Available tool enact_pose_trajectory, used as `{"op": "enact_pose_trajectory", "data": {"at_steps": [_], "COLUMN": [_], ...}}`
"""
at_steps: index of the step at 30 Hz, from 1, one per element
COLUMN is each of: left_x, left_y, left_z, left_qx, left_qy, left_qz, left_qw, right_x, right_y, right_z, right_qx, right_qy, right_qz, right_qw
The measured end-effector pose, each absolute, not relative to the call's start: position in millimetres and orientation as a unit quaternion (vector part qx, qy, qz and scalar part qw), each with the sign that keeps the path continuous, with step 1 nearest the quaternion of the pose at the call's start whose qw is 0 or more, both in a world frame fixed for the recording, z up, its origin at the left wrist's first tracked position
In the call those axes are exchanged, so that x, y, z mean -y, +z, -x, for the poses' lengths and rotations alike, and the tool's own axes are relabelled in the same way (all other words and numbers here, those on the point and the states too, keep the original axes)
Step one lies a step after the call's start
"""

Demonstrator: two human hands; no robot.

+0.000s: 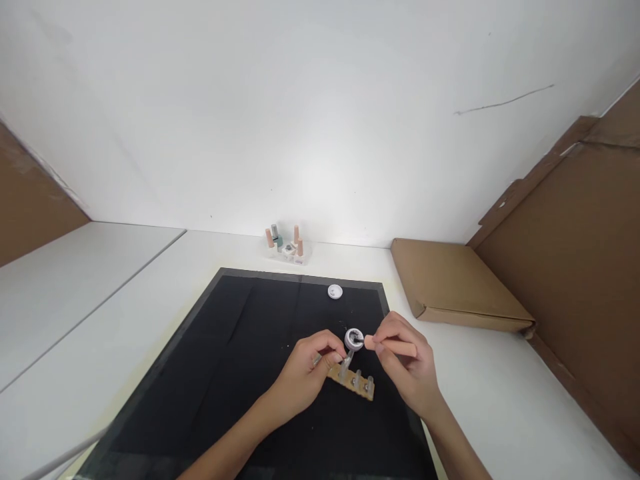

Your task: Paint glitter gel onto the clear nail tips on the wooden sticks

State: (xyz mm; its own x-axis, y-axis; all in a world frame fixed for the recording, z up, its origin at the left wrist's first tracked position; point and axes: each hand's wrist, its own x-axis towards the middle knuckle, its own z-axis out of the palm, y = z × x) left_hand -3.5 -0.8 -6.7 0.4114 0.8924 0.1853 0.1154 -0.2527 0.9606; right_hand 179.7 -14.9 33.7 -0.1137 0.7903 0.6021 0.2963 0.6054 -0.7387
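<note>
R hand (407, 367) grips a peach cylindrical brush handle (401, 348), dark tip at a small round white jar (350, 344) w/ dark smears inside, on black rectangular mat (225, 373). L hand (306, 368): thumb + index pinching a clear slim plastic piece (345, 367) abv tan wavy-edged strip (349, 383). Clear plastic tray (286, 258): tiny marking, unreadable.

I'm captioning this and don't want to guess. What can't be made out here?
All in the head view:
Left end of the tan strip: hidden behind the left hand.
Whether that hand grips the strip or only touches it: the hand itself hides this.
Part of the peach handle: behind the right hand.
Contents of the white jar: too small, blurred.
Any lettering on the bottles: too small.
Both forearms: cut off by the bottom edge.
</note>
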Motion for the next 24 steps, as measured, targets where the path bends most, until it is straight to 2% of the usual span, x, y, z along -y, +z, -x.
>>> {"op": "enact_pose_trajectory", "data": {"at_steps": [6, 9, 14, 17, 21, 24], "left_x": [-0.7, -1.3, -0.9, 0.5, 0.7, -0.4], "left_y": [-2.2, -1.6, -5.1, -5.1, -1.9, -2.4], "left_z": [2.0, 1.4, 3.1, 3.7, 2.5, 1.9], "left_qx": [-0.375, -0.374, -0.368, -0.37, -0.374, -0.376], "left_qy": [0.402, 0.402, 0.404, 0.401, 0.398, 0.395], "left_qz": [-0.669, -0.669, -0.673, -0.672, -0.667, -0.668], "left_qw": [0.501, 0.501, 0.498, 0.501, 0.508, 0.506], "right_x": [19.4, 18.7, 15.5, 16.0, 18.3, 18.2], "right_y": [41.2, 40.3, 33.5, 34.2, 39.4, 39.5], "right_z": [-174.9, -173.0, -176.9, -177.4, -172.8, -171.0], "right_qx": [0.761, 0.762, 0.723, 0.729, 0.765, 0.764], "right_qy": [0.288, 0.279, 0.244, 0.253, 0.289, 0.277], "right_qz": [0.294, 0.317, 0.38, 0.357, 0.305, 0.325], "right_qw": [0.501, 0.491, 0.522, 0.527, 0.489, 0.484]}}
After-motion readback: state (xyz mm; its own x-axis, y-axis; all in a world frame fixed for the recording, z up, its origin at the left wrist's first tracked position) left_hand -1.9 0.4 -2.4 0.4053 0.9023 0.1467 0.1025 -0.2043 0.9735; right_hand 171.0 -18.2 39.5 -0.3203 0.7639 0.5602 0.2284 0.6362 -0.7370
